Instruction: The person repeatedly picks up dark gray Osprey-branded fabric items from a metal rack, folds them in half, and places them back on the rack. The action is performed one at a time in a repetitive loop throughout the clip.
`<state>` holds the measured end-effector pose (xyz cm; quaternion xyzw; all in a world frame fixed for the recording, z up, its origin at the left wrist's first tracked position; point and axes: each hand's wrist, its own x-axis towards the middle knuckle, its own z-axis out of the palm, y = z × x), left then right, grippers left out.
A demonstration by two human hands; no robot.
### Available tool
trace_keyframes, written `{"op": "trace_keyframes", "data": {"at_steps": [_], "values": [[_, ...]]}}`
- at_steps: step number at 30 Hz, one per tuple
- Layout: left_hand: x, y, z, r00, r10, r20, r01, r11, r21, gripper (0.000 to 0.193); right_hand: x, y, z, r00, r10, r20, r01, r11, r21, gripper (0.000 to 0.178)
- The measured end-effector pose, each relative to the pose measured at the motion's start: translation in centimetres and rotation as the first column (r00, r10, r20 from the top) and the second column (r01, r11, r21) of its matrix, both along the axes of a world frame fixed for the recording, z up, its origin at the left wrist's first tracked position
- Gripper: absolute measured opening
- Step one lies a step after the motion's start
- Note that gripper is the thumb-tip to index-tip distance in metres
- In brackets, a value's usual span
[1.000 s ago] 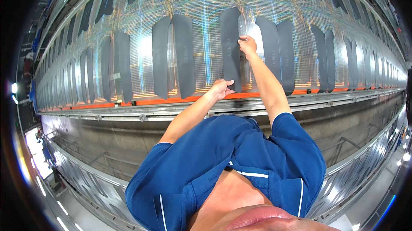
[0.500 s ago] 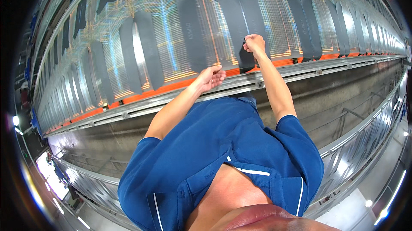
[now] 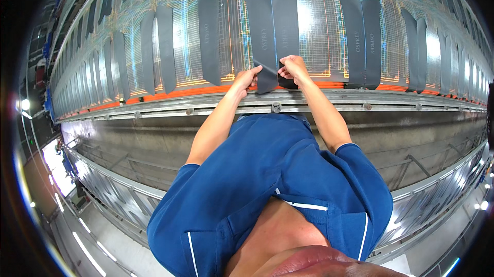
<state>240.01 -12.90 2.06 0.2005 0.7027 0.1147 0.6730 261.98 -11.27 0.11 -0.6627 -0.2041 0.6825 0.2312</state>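
Observation:
A pair of long dark grey sheet pieces lies side by side in front of me, a left piece [image 3: 260, 30] and a right piece [image 3: 286, 25]. The lower end of the left piece is bent up, and my left hand [image 3: 247, 79] grips its left edge between thumb and fingers. My right hand [image 3: 293, 68] is closed in a pinch on the lower part of the right piece, where a black underside shows. Both hands are at the near edge of the table [image 3: 188, 45], close together. The exact fingertip contact is partly hidden.
Several similar dark grey pieces [image 3: 210, 35] lie in rows along the table, beneath thin coloured lines. An orange strip [image 3: 177, 92] and a metal rail [image 3: 226, 106] with round knobs edge it. Behind me runs a metal railing [image 3: 113, 184].
My left hand has moved to the left piece and closed on its lower edge, which is now bent up. My right hand still pinches the right piece. The view has turned slightly.

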Motion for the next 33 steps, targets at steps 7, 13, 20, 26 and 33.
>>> {"op": "trace_keyframes", "data": {"at_steps": [7, 13, 20, 26, 33], "values": [[-0.2, 1.9, -2.7, 0.97, 0.056, 0.236, -0.038, 0.996, -0.078, 0.024, 0.3, 1.2, 0.3, 0.981, 0.186, 0.058, -0.182, 0.981, -0.067, 0.031], [-0.2, 7.4, 3.9, 0.908, 0.268, 0.321, -0.258, 0.963, -0.075, 0.023, -1.1, 3.9, -0.5, 0.985, 0.097, -0.143, -0.122, 0.977, -0.175, 0.068], [-1.1, 7.3, 4.0, 0.89, 0.231, 0.392, -0.239, 0.971, -0.029, 0.023, -4.4, 8.6, -1.2, 0.947, -0.265, -0.183, 0.206, 0.935, -0.288, 0.051], [-0.4, 11.5, 7.3, 0.872, 0.318, 0.372, -0.314, 0.947, -0.072, 0.023, -4.5, 13.7, -1.9, 0.952, -0.285, -0.115, 0.268, 0.952, -0.145, 0.013], [-1.4, 15.3, 14.4, 0.792, 0.233, 0.564, -0.355, 0.927, 0.116, 0.018, -4.2, 19.6, 5.7, 0.936, -0.248, -0.249, 0.246, 0.969, -0.039, 0.029]]}}
